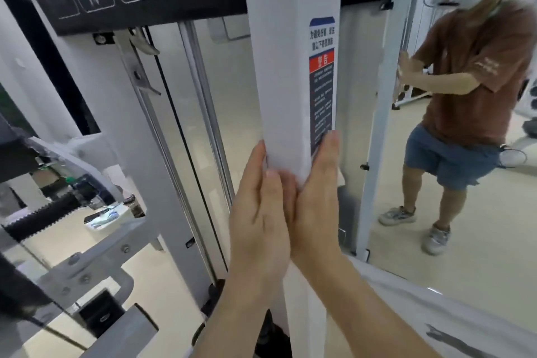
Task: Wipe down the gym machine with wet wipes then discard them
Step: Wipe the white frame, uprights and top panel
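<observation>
On the front upright (290, 38) of the gym machine (122, 125), lower half, head view: both hands are clamped to the post from opposite sides.

- Left hand (261, 218): flat against the upright's left edge, fingers straight and pointing up, thumb laid across the front face. It presses and does not curl round anything.
- Right hand (318, 203): flat on the right edge, fingers straight, tips reaching the bottom corner of the warning label (322, 81). Also pressing.
- Wet wipe (286, 154): white sheet wrapped round the front of the upright, just above and under the palms. A crumpled corner pokes out past the right hand's outer side. It is white on white, so I cannot tell how far it extends.
- Mirror (436, 241) on the right edge of view shows a reflection of the person at the post. Guide rods (209, 113) and a black cable (177, 113) run behind the upright to the left.

Handling, as judged:
- The wipe looks thin, limp and damp. It should cling to smooth paint but bunch or slide out if pressure is uneven.
- Best hold is as now, pinned between flat palms and the post's two side faces, with the thumb steadying the front.
- The upright is rigid and fixed, so it can take firm pressure.
- The label's edges may lift, so pass over them lightly.
- For discarding, gather the wipe into a ball; it weighs next to nothing.
</observation>
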{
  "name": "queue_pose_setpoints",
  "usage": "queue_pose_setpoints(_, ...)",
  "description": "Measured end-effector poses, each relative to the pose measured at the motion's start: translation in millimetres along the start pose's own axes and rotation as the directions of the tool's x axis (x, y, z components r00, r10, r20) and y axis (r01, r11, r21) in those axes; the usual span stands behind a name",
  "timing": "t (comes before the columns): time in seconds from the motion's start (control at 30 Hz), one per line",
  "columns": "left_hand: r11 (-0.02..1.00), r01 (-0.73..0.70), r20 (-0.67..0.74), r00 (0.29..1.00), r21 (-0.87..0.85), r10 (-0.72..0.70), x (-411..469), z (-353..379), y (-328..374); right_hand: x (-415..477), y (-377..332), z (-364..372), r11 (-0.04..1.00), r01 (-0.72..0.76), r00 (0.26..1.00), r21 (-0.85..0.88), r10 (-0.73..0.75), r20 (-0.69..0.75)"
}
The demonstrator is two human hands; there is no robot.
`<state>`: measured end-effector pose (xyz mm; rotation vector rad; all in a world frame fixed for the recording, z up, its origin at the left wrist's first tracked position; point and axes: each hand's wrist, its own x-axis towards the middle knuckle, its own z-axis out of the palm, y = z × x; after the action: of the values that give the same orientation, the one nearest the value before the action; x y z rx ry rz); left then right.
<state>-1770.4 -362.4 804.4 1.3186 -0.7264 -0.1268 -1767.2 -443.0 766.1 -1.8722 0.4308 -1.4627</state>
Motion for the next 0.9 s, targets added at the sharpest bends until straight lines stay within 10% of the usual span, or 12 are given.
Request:
queue_pose_setpoints(0.3, 0.811, -0.354, 0.096, 0.931, 0.465, 0.352, 3.6, -34.2, -20.6, -5.2, 1.5, -2.8, 0.959, 0.208, 0.972, -0.192, -0.225, -0.066)
queue_pose_setpoints(0.5, 0.981, -0.183, 0.098, 0.98, 0.066, 0.176, 21.4, -16.5, -5.2, 50.5, -30.9, -1.4, 0.985, 0.162, 0.981, -0.055, -0.167, -0.097)
queue_pose_setpoints(0.9, 0.932, -0.283, 0.219, 0.947, 0.225, 0.234, 18.2, -38.9, 5.3, 52.1, -52.2, 3.7, 0.998, -0.025, 0.989, -0.056, 0.017, -0.144)
